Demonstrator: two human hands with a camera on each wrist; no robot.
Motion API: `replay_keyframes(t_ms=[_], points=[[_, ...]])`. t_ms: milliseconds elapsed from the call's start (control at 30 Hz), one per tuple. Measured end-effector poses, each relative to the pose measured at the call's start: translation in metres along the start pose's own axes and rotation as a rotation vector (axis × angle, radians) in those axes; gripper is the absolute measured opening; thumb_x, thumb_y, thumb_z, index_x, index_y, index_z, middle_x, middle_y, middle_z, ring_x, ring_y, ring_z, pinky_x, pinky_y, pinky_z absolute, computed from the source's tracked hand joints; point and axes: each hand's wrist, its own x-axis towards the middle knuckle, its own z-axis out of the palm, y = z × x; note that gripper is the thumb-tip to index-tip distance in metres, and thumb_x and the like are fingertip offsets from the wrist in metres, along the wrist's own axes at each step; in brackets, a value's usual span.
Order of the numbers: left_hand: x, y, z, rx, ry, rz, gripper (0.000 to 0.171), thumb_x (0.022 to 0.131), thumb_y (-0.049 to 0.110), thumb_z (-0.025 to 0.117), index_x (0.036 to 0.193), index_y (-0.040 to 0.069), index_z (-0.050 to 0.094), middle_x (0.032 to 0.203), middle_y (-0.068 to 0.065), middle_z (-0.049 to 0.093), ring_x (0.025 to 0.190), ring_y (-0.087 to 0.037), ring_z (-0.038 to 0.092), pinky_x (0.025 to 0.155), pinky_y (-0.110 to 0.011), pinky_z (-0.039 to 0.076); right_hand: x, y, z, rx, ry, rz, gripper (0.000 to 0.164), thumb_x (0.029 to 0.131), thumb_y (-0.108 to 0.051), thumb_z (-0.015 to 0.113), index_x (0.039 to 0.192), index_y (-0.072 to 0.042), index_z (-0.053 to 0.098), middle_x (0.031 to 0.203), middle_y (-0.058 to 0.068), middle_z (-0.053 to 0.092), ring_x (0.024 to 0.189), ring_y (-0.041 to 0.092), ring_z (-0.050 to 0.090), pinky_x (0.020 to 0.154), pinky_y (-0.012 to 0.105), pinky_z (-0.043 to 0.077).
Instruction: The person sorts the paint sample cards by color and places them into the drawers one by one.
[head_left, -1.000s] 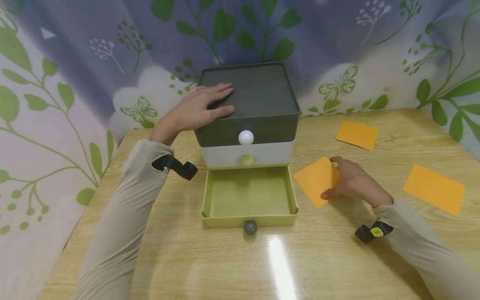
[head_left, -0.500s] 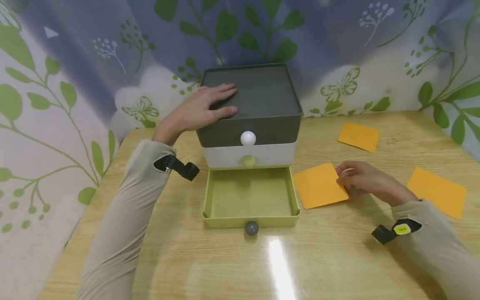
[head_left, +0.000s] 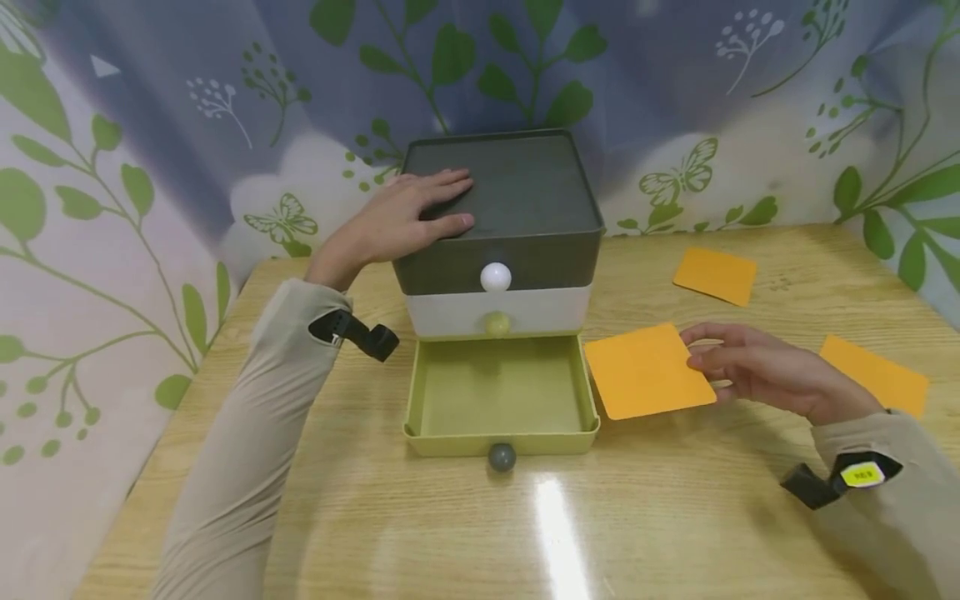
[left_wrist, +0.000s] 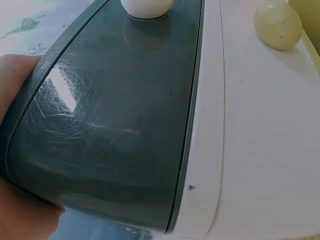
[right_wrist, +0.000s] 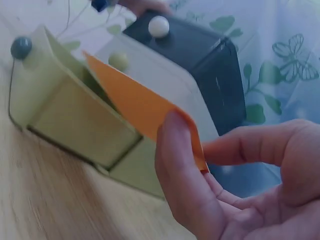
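Note:
My left hand [head_left: 405,212] rests on the left part of the dark grey lid of a stacked drawer box [head_left: 517,179], fingers extended. In the left wrist view, part of that hand shows at the edge of the dark top drawer [left_wrist: 115,115]. My right hand [head_left: 765,367] pinches the right edge of an orange card [head_left: 648,371] between thumb and fingers. The card is held tilted above the table, its left edge by the side of the pulled-out yellow-green bottom drawer [head_left: 501,446]. In the right wrist view the card [right_wrist: 135,102] bends slightly near the thumb.
Two more orange cards lie on the wooden table, one at the back [head_left: 716,275] and one at the right [head_left: 873,375], partly behind my right hand. The white middle drawer [head_left: 450,317] is pushed in. A patterned curtain [head_left: 300,108] hangs close behind the box.
My right hand has moved right, from over the card to its right edge. The card has turned and been raised a little. My left hand stays on the box.

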Motion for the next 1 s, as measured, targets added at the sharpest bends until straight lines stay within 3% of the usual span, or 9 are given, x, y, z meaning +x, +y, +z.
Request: replay_keyframes(t_ms=[167,333,467,567,700,800,867,933,1000], points=[[0.002,0.001,0.002,-0.005,0.008,0.005,0.063,0.1,0.039,0.046,0.151,0.007,0.03,0.159,-0.009,0.022,0.146,-0.025,0.019,0.116,-0.043,0.011,-0.001,-0.006,0.021,0.108,-0.132,-0.047,0.028,0.102,0.0,0.04,0.12,-0.015,0.055,0.095,-0.004,0.057,0.079,0.008,0.055,0.073,0.03,0.053],[0.004,0.001,0.004,-0.016,0.009,0.006,0.063,0.1,0.039,0.046,0.152,0.007,0.03,0.159,-0.008,0.022,0.146,-0.025,0.018,0.117,-0.043,0.011,0.004,-0.012,0.046,0.26,-0.301,-0.162,0.041,0.103,0.004,0.028,0.139,-0.004,0.044,0.13,0.009,0.056,0.115,0.023,0.059,0.096,0.039,0.048],[0.005,0.001,0.005,-0.025,0.015,0.008,0.063,0.1,0.039,0.046,0.152,0.007,0.03,0.159,-0.009,0.021,0.146,-0.026,0.019,0.117,-0.043,0.011,0.007,-0.016,0.053,0.251,-0.394,-0.255,0.045,0.104,0.004,0.018,0.147,0.001,0.032,0.145,0.02,0.044,0.13,0.036,0.047,0.104,0.046,0.038],[0.006,0.002,0.006,-0.027,0.015,0.009,0.063,0.1,0.04,0.046,0.152,0.007,0.03,0.159,-0.008,0.021,0.146,-0.025,0.019,0.117,-0.043,0.011,0.004,-0.017,0.048,0.202,-0.386,-0.295,0.045,0.104,0.004,0.017,0.145,0.0,0.035,0.143,0.02,0.046,0.129,0.035,0.048,0.104,0.044,0.039],[0.008,0.003,0.006,-0.026,0.015,0.012,0.062,0.101,0.039,0.046,0.152,0.007,0.03,0.159,-0.008,0.021,0.146,-0.025,0.019,0.117,-0.042,0.011,-0.009,-0.019,0.036,-0.001,-0.242,-0.324,0.043,0.104,0.003,0.024,0.144,-0.004,0.038,0.139,0.016,0.052,0.123,0.029,0.054,0.1,0.04,0.045],[0.01,0.005,0.006,-0.024,0.016,0.016,0.062,0.101,0.039,0.046,0.151,0.007,0.03,0.159,-0.008,0.021,0.146,-0.025,0.019,0.116,-0.042,0.012,-0.024,-0.021,0.024,-0.292,-0.003,-0.286,0.039,0.104,-0.001,0.038,0.142,-0.008,0.04,0.132,0.008,0.057,0.115,0.021,0.061,0.092,0.034,0.05],[0.011,0.005,0.007,-0.022,0.016,0.019,0.062,0.101,0.038,0.046,0.151,0.006,0.03,0.159,-0.009,0.022,0.146,-0.026,0.02,0.116,-0.042,0.012,-0.034,-0.023,0.014,-0.543,0.181,-0.2,0.041,0.102,-0.01,0.048,0.142,-0.008,0.039,0.132,0.01,0.057,0.114,0.025,0.06,0.086,0.032,0.052],[0.011,0.006,0.008,-0.022,0.011,0.019,0.062,0.101,0.039,0.045,0.152,0.006,0.03,0.159,-0.009,0.022,0.146,-0.026,0.019,0.116,-0.042,0.012,-0.044,-0.02,0.001,-0.749,0.329,-0.093,0.048,0.099,-0.017,0.056,0.142,-0.004,0.039,0.131,0.016,0.055,0.115,0.033,0.057,0.085,0.039,0.052],[0.012,0.007,0.009,-0.018,0.005,0.021,0.063,0.101,0.039,0.045,0.152,0.006,0.029,0.159,-0.009,0.021,0.146,-0.026,0.019,0.116,-0.043,0.011,-0.054,-0.013,-0.014,-0.907,0.426,0.013,0.058,0.097,-0.024,0.061,0.142,0.002,0.036,0.132,0.025,0.051,0.116,0.044,0.052,0.084,0.047,0.05]])
